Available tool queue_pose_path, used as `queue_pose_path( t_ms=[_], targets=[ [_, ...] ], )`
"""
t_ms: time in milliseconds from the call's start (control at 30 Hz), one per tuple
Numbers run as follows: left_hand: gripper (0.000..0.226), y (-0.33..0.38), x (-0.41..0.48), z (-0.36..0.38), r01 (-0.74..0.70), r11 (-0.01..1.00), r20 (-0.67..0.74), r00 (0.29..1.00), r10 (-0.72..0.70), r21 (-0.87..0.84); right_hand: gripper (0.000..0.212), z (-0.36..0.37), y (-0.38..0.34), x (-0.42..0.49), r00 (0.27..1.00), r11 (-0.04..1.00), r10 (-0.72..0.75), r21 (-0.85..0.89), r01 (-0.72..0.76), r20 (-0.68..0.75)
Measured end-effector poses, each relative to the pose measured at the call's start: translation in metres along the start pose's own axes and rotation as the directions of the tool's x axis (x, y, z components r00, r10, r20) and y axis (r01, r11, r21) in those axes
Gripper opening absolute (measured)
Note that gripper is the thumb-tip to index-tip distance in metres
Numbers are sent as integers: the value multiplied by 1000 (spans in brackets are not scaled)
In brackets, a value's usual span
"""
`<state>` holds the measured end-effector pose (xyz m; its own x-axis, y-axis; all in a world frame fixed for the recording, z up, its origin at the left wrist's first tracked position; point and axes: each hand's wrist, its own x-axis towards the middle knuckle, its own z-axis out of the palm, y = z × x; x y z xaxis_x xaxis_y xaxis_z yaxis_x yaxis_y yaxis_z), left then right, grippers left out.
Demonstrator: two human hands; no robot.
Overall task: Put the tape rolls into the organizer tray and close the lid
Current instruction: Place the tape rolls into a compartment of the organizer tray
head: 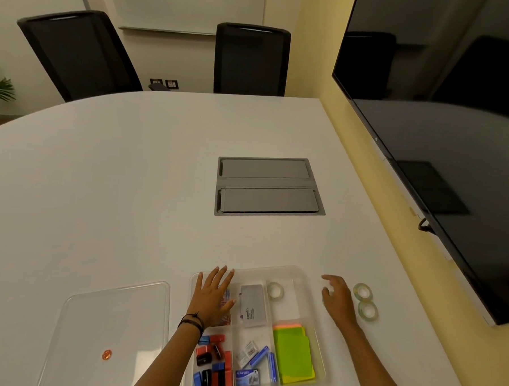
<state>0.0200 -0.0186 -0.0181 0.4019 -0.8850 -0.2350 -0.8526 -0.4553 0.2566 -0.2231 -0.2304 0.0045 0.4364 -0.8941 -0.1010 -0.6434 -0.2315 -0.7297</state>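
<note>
A clear organizer tray (302, 276) lies on the white table near me. One clear tape roll (275, 290) lies in its far right compartment. Two more tape rolls (362, 291) (368, 310) lie on the table to the right of the tray. My left hand (212, 297) rests flat, fingers spread, over the tray's far left compartment. My right hand (337, 300) hovers with fingers apart between the tray and the two loose rolls, holding nothing. The clear lid (117, 312) lies flat on the table left of the tray, with a small orange sticker on it.
The tray also holds a grey box (252, 305), coloured binder clips (213, 364), staple packs (253, 367) and green sticky notes (293, 357). A grey cable hatch (268, 187) is set into the table farther out. A large dark screen (441, 143) hangs on the right; two black chairs stand behind.
</note>
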Motion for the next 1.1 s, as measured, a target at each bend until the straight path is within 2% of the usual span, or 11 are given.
queue_pose_path(
  t_ms=[100,200,500,667,867,967,1100],
  targets=[
    [75,1,2,-5,8,998,34,999,-10,55,44,-3,21,-7,986,983,56,-181,-27,155],
    [78,1,4,-8,12,996,62,998,-17,90,51,-4,30,-16,967,950,96,-310,-19,234],
    [83,4,9,-15,16,994,129,991,-30,106,55,1,32,-32,969,915,88,-404,13,230],
    [84,5,8,-12,24,994,134,990,-38,103,60,2,33,-31,975,904,-14,-414,108,224],
    [86,6,11,-18,-2,989,149,989,-20,149,50,6,21,-19,967,791,52,-601,113,249],
    [87,8,12,-18,3,988,153,988,-27,155,46,5,19,-12,960,816,125,-577,44,249],
    [86,6,12,-16,1,991,141,990,-20,134,44,-3,4,2,964,930,197,-344,-127,178]
  ],
)
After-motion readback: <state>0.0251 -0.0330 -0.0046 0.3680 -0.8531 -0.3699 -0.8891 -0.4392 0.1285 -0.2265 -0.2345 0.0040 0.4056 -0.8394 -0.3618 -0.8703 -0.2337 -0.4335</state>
